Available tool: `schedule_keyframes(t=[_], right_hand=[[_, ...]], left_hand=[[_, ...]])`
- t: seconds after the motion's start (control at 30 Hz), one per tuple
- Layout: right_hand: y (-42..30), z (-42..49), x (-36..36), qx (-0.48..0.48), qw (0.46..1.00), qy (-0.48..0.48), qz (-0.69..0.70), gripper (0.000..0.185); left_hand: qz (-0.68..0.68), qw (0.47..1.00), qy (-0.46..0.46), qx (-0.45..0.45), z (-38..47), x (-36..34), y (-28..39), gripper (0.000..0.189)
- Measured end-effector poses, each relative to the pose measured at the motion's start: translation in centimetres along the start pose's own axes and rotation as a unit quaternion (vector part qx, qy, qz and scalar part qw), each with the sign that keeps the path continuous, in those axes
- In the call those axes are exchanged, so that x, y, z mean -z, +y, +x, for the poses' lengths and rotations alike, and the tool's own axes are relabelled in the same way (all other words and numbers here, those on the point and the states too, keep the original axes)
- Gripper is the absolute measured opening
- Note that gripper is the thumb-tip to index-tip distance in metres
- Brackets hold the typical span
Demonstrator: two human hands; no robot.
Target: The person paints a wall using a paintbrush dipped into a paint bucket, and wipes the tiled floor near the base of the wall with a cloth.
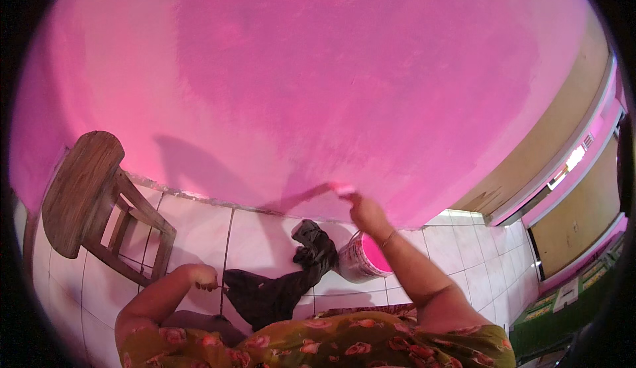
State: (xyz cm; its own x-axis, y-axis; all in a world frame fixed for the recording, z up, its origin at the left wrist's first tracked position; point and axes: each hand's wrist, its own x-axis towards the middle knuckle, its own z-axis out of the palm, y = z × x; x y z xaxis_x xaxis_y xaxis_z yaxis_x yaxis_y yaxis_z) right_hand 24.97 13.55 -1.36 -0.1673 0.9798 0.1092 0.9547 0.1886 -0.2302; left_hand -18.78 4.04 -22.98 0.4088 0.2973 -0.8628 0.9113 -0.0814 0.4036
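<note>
My right hand (366, 213) grips a paintbrush (342, 187) whose pink-coated head is at the lower part of the pink wall (348, 80). Darker, fresher-looking pink covers the wall's middle, with paler pink around it. Below my right forearm stands a paint bucket (360, 261) holding bright pink paint, its right side partly hidden by the arm. My left hand (201, 276) is bent at the wrist over the floor, its fingers curled with nothing visible in them. A dark crumpled cloth (278, 291) lies on the tiles between that hand and the bucket.
A wooden stool (87, 194) stands at the left, close to the wall. White tiles (189, 234) cover the floor. On the right are a tan door (541, 119), another tan panel (579, 209) and a green piece with patterned panels (556, 313).
</note>
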Motion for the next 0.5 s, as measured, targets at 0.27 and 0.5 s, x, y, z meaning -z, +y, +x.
schedule_keyframes(t=[0.27, 0.5], right_hand=[[-14.2, 3.7, 23.0, 0.124, 0.935, 0.321, 0.090, 0.029], [-14.8, 6.2, 16.0, 0.070, 0.930, 0.357, -0.046, 0.047]], left_hand=[[-0.043, 0.998, 0.039, -0.018, -2.8, -0.2, 1.3, 0.020], [-0.033, 0.995, 0.083, -0.046, -4.4, 0.5, 2.3, 0.023]])
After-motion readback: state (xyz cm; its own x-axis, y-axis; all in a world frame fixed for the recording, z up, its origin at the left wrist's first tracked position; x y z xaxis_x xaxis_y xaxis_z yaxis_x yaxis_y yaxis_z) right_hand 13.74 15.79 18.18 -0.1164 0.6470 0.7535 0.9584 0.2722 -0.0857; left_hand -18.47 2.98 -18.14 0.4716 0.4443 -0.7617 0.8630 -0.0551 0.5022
